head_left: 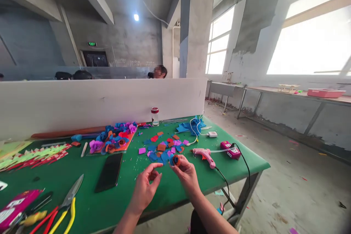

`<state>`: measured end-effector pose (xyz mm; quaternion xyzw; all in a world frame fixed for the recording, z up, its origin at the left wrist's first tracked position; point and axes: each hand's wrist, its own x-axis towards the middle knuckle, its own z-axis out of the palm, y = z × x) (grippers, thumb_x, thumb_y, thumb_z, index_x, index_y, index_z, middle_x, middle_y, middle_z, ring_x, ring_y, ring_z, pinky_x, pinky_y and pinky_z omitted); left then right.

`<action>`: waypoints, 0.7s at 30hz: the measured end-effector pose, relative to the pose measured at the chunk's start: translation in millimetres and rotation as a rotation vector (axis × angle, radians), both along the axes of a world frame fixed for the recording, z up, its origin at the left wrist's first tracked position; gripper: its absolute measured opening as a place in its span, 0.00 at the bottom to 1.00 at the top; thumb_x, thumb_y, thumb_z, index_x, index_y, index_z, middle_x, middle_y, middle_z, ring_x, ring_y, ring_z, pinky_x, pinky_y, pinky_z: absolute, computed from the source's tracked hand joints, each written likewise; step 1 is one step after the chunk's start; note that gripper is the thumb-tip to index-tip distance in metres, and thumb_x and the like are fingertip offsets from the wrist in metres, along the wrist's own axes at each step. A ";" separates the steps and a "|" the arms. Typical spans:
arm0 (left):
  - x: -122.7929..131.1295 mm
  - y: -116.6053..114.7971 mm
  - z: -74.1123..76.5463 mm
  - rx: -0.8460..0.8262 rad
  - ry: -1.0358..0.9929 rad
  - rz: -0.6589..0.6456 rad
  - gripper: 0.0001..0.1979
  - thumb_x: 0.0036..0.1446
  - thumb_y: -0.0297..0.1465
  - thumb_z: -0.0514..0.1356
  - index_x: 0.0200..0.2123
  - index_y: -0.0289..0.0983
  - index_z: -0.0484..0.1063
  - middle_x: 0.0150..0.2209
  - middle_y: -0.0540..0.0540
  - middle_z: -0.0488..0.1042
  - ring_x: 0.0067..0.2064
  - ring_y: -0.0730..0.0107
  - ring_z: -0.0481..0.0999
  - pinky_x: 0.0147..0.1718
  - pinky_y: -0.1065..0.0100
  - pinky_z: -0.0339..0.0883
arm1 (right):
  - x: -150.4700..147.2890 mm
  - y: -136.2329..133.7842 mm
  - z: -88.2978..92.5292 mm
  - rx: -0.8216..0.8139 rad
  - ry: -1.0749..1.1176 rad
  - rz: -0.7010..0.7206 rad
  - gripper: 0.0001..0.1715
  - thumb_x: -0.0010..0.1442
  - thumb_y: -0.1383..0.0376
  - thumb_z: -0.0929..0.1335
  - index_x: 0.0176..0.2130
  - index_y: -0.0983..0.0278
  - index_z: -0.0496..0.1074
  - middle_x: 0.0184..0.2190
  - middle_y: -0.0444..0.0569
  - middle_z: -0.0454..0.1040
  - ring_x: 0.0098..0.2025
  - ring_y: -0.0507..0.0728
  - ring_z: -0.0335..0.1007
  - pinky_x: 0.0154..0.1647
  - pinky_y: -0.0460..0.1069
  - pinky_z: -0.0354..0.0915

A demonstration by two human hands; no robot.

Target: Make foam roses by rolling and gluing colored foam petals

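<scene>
Held up in the right hand (188, 177) over the green table (98, 204), a small flower (174, 160), close to the right of the left hand (145, 186) and roughly level with its index fingertip, only a narrow gap between. Touching the right hand alone, so nearer to that one; near the left but apart from it. Right hand closed to a pinch, thumb and fingers gathered around the flower's side and base. Left hand half open, index finger and thumb curved and parted, pointing across toward the flower, with nothing visible in the grip; cannot tell about the space behind the curled fingers. Long axis of the flower hard to read at this size, the near end looking round and turned roughly toward the camera. Small and compact in look, with a dark middle, an orange-brown ring around that, and a blue piece standing out on the left side; too small to tell paper from thin foam. Just beyond both hands on the table, a loose scatter of petals (161, 148) in blue, orange, purple and red. Beside the right hand, farther right, a pink glue gun (205, 154) lying with nozzle to the left.
</scene>
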<state>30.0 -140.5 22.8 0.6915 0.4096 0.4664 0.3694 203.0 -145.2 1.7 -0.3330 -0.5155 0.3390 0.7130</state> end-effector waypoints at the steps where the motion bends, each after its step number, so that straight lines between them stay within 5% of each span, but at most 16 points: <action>1: 3.2 14.2 -3.4 0.024 -0.025 -0.002 0.16 0.52 0.37 0.63 0.44 0.38 0.74 0.27 0.49 0.74 0.28 0.68 0.73 0.29 0.68 0.69 | -3.9 15.7 1.2 0.011 -0.001 -0.037 0.11 0.51 0.57 0.75 0.26 0.62 0.79 0.32 0.49 0.74 0.35 0.56 0.68 0.35 0.48 0.65; 4: 10.3 53.2 -7.5 0.049 -0.171 -0.001 0.16 0.52 0.35 0.62 0.44 0.38 0.69 0.40 0.43 0.78 0.32 0.68 0.77 0.36 0.64 0.74 | -19.4 62.1 -3.1 0.005 -0.005 -0.097 0.11 0.49 0.56 0.75 0.28 0.62 0.80 0.31 0.49 0.72 0.31 0.55 0.65 0.30 0.48 0.63; 10: 2.9 103.1 2.6 0.030 -0.197 -0.056 0.24 0.49 0.34 0.62 0.52 0.39 0.69 0.39 0.42 0.79 0.36 0.61 0.80 0.38 0.61 0.75 | -53.9 130.2 -20.8 -0.051 0.032 -0.097 0.17 0.48 0.52 0.73 0.26 0.64 0.78 0.25 0.47 0.70 0.23 0.52 0.62 0.24 0.47 0.61; 21: -13.1 149.6 19.8 0.212 -0.085 0.171 0.16 0.49 0.44 0.65 0.33 0.37 0.78 0.28 0.49 0.76 0.25 0.72 0.73 0.25 0.72 0.68 | -67.3 160.0 8.1 0.029 -0.186 -0.101 0.10 0.55 0.60 0.69 0.28 0.62 0.79 0.27 0.46 0.69 0.28 0.53 0.63 0.29 0.47 0.60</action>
